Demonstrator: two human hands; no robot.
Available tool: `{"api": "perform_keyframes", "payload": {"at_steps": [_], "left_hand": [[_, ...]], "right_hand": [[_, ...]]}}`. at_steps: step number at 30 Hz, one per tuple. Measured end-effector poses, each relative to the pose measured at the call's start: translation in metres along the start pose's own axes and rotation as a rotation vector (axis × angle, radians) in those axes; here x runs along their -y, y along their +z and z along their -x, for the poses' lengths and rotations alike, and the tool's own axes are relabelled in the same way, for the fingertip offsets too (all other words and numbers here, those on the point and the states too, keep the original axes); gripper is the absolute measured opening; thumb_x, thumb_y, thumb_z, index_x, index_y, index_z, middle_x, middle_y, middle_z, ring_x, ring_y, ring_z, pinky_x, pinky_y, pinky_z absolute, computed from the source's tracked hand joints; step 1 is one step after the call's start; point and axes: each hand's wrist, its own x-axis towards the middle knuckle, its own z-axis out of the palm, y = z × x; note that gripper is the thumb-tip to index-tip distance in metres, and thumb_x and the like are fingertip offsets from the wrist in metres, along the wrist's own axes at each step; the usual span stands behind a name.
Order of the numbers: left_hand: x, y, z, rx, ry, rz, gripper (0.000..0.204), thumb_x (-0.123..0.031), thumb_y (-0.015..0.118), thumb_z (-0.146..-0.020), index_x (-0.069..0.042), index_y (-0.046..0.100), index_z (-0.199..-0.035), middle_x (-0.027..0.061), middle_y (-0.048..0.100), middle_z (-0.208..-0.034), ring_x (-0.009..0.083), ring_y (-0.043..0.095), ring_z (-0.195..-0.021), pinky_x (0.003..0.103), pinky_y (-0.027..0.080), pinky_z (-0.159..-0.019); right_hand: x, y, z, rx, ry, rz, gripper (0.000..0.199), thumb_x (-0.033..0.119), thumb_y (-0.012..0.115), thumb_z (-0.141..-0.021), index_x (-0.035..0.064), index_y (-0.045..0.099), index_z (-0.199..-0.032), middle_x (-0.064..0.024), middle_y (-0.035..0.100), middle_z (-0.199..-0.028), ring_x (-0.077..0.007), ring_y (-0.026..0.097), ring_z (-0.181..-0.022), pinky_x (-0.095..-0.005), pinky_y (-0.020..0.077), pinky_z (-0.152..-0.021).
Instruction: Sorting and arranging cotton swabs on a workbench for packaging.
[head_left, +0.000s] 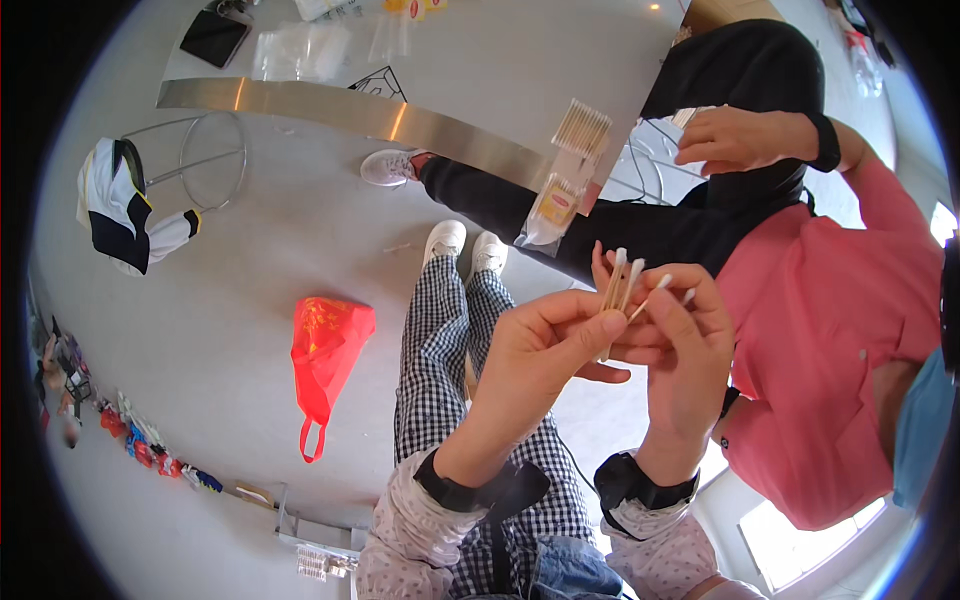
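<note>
Left hand pinching cotton swabs, tips forward; right hand just beside, pinching another at a slant; packet lying ahead, nearer the left!

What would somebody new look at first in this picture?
Probably the white-tipped cotton swabs pinched in the left hand and right hand, right of centre. Then the bright red bag on the floor, left of the checked trousers, and another person's pink top at the right.
</note>
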Motion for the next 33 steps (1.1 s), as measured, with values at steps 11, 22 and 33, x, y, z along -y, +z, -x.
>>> {"api": "perform_keyframes", "payload": {"at_steps": [11,22,33], "left_hand": [[0.002,0.001,0.004,-0.120,0.139,0.026,0.024,-0.018,0.048,-0.098,0.003,0.057,-0.105,0.0210,0.066,-0.104,0.0279,0.068,-0.092,0.031,0.058,-0.071],[0.003,0.004,-0.004,-0.135,0.243,0.078,0.024,-0.018,0.047,-0.098,0.002,0.057,-0.106,0.0200,0.066,-0.106,0.0282,0.067,-0.097,0.031,0.058,-0.073],[0.012,-0.002,-0.007,-0.144,0.274,0.039,0.023,-0.018,0.051,-0.097,0.002,0.058,-0.105,0.0189,0.066,-0.106,0.0279,0.067,-0.097,0.031,0.057,-0.074]], "right_hand": [[0.002,-0.005,0.003,-0.233,-0.125,-0.253,0.010,0.007,0.051,-0.093,-0.0007,0.055,-0.099,-0.0069,0.060,-0.086,-0.0038,0.038,-0.060,-0.0179,0.0307,-0.056],[-0.017,-0.003,0.008,-0.376,-0.246,-0.136,0.003,0.003,0.051,-0.092,0.0002,0.051,-0.093,-0.0088,0.059,-0.092,-0.0044,0.038,-0.060,-0.0190,0.0309,-0.055],[-0.025,0.001,0.014,-0.335,-0.099,-0.294,0.004,0.004,0.051,-0.091,0.0053,0.048,-0.088,-0.0071,0.056,-0.091,-0.0038,0.037,-0.059,-0.0197,0.0307,-0.053]]}}
